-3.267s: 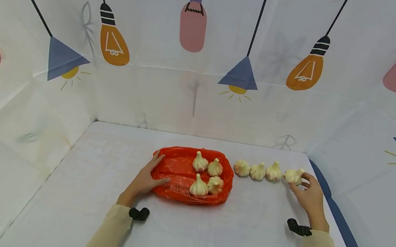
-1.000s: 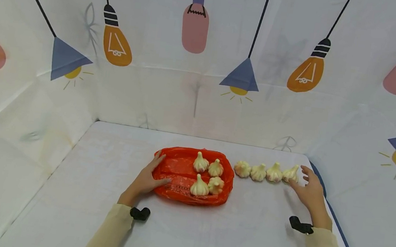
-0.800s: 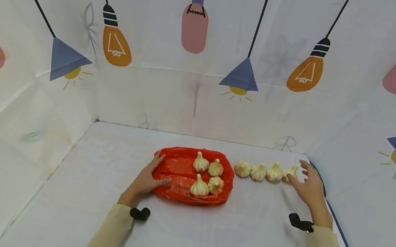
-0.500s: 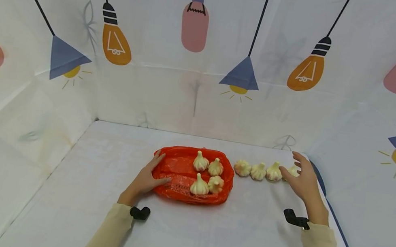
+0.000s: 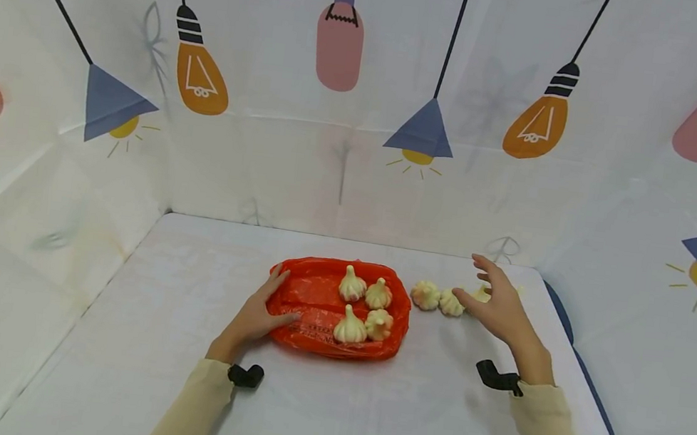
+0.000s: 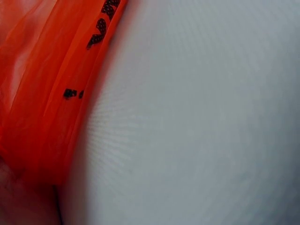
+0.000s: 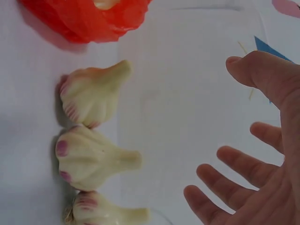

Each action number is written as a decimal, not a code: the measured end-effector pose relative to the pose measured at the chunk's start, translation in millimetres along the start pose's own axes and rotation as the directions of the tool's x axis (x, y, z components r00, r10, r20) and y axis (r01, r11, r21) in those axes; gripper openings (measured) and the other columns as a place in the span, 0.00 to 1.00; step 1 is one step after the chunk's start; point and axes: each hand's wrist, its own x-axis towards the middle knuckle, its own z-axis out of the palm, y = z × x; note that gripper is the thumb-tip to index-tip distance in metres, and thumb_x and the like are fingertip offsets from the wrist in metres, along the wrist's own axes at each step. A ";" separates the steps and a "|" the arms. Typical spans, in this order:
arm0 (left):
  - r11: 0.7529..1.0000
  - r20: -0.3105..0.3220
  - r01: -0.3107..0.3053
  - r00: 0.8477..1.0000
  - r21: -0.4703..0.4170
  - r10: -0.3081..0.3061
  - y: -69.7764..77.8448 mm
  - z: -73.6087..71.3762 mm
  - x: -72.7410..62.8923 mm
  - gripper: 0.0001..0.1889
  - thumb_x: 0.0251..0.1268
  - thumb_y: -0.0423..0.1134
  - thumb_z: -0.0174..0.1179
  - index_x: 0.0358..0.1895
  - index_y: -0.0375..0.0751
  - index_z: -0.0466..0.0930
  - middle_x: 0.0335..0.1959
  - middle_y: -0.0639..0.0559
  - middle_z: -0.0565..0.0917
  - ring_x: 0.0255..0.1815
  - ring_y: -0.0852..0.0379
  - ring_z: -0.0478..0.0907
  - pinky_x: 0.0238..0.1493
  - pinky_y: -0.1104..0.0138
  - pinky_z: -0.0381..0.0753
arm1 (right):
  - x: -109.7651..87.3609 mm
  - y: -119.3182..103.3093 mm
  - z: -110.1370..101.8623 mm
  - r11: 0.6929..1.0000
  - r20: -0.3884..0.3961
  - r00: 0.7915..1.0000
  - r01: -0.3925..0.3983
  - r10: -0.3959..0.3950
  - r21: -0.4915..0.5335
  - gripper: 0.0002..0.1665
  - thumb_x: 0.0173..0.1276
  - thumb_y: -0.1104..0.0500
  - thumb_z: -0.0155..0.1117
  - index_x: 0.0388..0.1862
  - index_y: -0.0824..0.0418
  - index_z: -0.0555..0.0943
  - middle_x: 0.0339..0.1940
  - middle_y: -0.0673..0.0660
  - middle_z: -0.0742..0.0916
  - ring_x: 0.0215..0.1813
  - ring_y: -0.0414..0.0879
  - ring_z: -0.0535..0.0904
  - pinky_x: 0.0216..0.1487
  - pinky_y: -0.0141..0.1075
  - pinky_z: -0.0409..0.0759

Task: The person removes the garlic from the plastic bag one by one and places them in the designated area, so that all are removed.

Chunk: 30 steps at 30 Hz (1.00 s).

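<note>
My left hand (image 5: 256,318) rests at the left edge of a red plastic bag (image 5: 301,291), fingers spread with the thumb over its front part. Several garlic bulbs (image 5: 351,325) lie in the right half of the bag. In the left wrist view, folds of the bag (image 6: 51,93) with black print fill the left side. To the right of the bag, more garlic bulbs (image 5: 426,295) stand in a row on the table. My right hand (image 5: 496,306) hovers over the row with fingers apart, partly hiding its right end. Three garlic bulbs (image 7: 96,157) of the row show in the right wrist view.
A white table (image 5: 326,416) lies under everything, its right edge bordered by blue (image 5: 593,389). White sheets (image 5: 352,189) printed with lamps and bulbs hang behind and at both sides. Black wrist mounts (image 5: 501,377) sit at both wrists.
My right hand has set the rightmost garlic bulb against the row and let it go. It then rose and moved left over the row. The left hand has stayed put.
</note>
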 end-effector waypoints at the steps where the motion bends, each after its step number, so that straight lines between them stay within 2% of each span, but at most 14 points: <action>1: 1.000 0.001 0.002 1.000 0.001 -0.002 -0.3 0.0 0.1 0.53 0.60 0.54 0.73 0.84 0.57 0.50 0.87 0.60 0.42 0.87 0.42 0.42 0.81 0.37 0.49 | 1.0 -3.2 2.2 1.000 0.008 1.000 0.007 -0.007 0.003 0.51 0.71 0.48 0.70 0.82 0.66 0.56 0.77 0.73 0.68 0.73 0.71 0.67 0.69 0.67 0.70; 9: 1.000 0.006 0.020 1.000 0.002 -0.020 -0.1 0.7 0.2 0.53 0.60 0.55 0.73 0.84 0.58 0.49 0.87 0.60 0.42 0.87 0.42 0.42 0.80 0.36 0.51 | 8.9 -23.0 16.9 0.998 0.070 0.996 0.057 -0.058 0.020 0.50 0.69 0.50 0.73 0.81 0.63 0.59 0.79 0.68 0.67 0.74 0.67 0.68 0.69 0.65 0.72; 30: 1.000 0.006 0.007 1.000 -0.005 -0.007 -2.1 0.5 0.8 0.53 0.60 0.55 0.73 0.84 0.58 0.49 0.87 0.59 0.41 0.87 0.42 0.41 0.81 0.37 0.49 | 31.7 -77.5 45.1 0.987 0.199 0.969 0.128 -0.145 0.092 0.49 0.68 0.48 0.73 0.82 0.54 0.60 0.78 0.61 0.71 0.73 0.62 0.72 0.70 0.60 0.75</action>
